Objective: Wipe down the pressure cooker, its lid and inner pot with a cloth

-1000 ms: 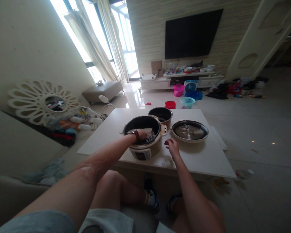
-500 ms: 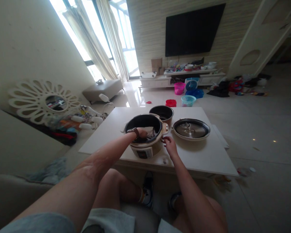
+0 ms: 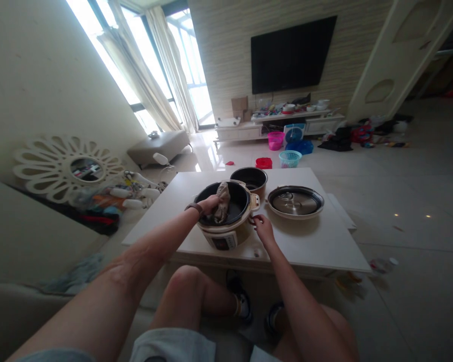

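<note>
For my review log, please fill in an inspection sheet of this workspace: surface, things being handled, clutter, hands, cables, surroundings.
Surface: white table, with the cooker near its front edge.
Things being handled: bunched grey-brown cloth at the open mouth of the cooker; pot behind it; lid to the right, metal side up.
Clutter: pink basket, teal basket and red container on the floor beyond the table.
Hands: left hand grips the cloth; right hand at the cooker's right side, contact unclear.
Cables: thin dark line below the television, possibly a cord; too small to confirm.
Surroundings: curtains at bright windows; flower-shaped mirror on the left.
</note>
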`<action>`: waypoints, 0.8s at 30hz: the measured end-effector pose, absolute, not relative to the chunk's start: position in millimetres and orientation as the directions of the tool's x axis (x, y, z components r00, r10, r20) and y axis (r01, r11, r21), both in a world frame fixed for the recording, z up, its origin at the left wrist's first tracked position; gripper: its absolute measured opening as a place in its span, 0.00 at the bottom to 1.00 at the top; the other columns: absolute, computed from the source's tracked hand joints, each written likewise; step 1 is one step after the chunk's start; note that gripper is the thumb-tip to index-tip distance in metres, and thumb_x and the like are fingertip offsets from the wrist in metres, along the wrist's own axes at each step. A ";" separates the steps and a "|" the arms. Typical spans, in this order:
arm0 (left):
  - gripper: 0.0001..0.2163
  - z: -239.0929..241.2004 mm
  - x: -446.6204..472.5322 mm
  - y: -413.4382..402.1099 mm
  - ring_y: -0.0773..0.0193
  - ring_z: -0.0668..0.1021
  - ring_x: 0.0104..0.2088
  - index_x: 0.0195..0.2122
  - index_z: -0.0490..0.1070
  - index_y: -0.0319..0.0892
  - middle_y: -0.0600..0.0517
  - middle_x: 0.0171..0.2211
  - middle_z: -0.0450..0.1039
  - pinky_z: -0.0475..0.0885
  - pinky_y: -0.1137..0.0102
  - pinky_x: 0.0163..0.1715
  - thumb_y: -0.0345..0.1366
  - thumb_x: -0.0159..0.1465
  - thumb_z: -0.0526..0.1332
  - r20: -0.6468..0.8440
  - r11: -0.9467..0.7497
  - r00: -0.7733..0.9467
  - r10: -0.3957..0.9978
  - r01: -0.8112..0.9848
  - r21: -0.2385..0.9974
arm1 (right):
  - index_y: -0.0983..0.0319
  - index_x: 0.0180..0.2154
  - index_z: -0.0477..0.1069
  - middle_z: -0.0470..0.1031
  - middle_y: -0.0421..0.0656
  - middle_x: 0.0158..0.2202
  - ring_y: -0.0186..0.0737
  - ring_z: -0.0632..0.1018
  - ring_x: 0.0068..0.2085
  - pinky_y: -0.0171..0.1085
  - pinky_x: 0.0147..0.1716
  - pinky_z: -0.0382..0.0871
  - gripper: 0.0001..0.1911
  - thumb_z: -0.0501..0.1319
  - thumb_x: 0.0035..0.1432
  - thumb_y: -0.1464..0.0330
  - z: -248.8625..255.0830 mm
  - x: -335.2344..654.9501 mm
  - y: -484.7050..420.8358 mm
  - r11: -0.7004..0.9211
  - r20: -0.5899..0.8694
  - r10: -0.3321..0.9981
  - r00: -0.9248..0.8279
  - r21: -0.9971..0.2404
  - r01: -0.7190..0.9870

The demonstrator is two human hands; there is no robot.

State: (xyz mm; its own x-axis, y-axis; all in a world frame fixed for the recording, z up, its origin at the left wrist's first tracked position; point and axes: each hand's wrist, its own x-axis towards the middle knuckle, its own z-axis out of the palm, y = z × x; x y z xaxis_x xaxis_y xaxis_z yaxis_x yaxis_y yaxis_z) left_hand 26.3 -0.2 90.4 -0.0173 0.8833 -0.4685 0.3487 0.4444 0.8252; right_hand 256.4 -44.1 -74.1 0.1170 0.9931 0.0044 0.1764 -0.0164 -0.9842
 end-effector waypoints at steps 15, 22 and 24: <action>0.11 124.0 46.8 -19.7 0.50 0.86 0.36 0.40 0.83 0.41 0.44 0.36 0.85 0.80 0.64 0.36 0.24 0.58 0.64 -0.610 -0.183 0.268 0.746 0.963 0.200 | 0.56 0.32 0.75 0.82 0.45 0.36 0.49 0.83 0.40 0.41 0.37 0.76 0.14 0.56 0.56 0.56 -68.5 255.0 -42.6 -0.038 -0.023 0.994 0.109 -0.990 0.136; 0.08 155.0 29.1 2.1 0.37 0.82 0.56 0.40 0.84 0.38 0.31 0.50 0.82 0.75 0.52 0.57 0.27 0.59 0.70 -0.296 -0.388 0.310 0.904 0.885 -0.257 | 0.56 0.28 0.72 0.81 0.46 0.34 0.50 0.83 0.39 0.40 0.34 0.75 0.14 0.56 0.53 0.55 -74.8 251.6 -41.6 -0.033 -0.014 0.991 0.134 -0.989 0.141; 0.09 150.7 31.1 4.4 0.39 0.78 0.62 0.44 0.83 0.39 0.32 0.53 0.81 0.71 0.51 0.62 0.28 0.63 0.67 -0.158 -0.443 0.416 0.896 0.863 -0.244 | 0.56 0.28 0.72 0.81 0.45 0.34 0.50 0.83 0.39 0.40 0.34 0.74 0.13 0.56 0.54 0.56 -74.2 252.1 -42.5 -0.031 -0.012 0.992 0.123 -0.988 0.150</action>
State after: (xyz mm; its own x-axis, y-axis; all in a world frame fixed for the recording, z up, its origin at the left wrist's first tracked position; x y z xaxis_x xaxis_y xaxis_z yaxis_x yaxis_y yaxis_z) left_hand 31.1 4.4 150.7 0.4158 0.8957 -0.1576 0.8626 -0.4433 -0.2438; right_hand 252.1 -42.5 -74.2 0.1231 0.9923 -0.0121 0.1498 -0.0307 -0.9882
